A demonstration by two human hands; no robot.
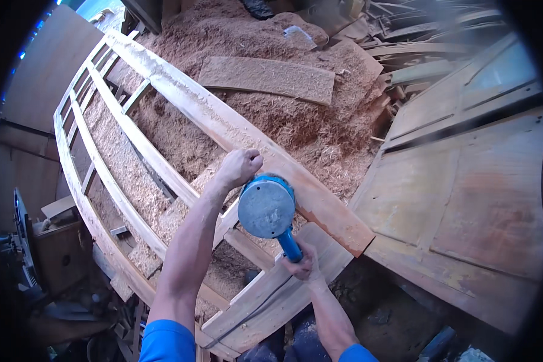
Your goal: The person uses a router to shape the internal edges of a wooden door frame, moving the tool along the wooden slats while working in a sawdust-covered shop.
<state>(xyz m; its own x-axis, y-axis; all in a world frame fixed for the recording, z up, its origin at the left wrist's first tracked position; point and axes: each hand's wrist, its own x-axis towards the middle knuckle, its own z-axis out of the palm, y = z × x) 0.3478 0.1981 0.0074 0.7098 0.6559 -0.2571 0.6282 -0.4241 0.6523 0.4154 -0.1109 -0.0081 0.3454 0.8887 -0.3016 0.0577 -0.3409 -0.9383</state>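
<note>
The person wears short bright blue sleeves, leaving both forearms and the hands (240,166) bare, without gloves.

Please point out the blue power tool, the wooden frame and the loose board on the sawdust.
blue power tool (266,208), head view, grey round housing.
wooden frame (193,102), head view, long upper rail.
loose board (265,77), head view, middle of its face.

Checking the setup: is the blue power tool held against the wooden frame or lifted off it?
Against it: the blue power tool presses on the wooden frame.
</note>
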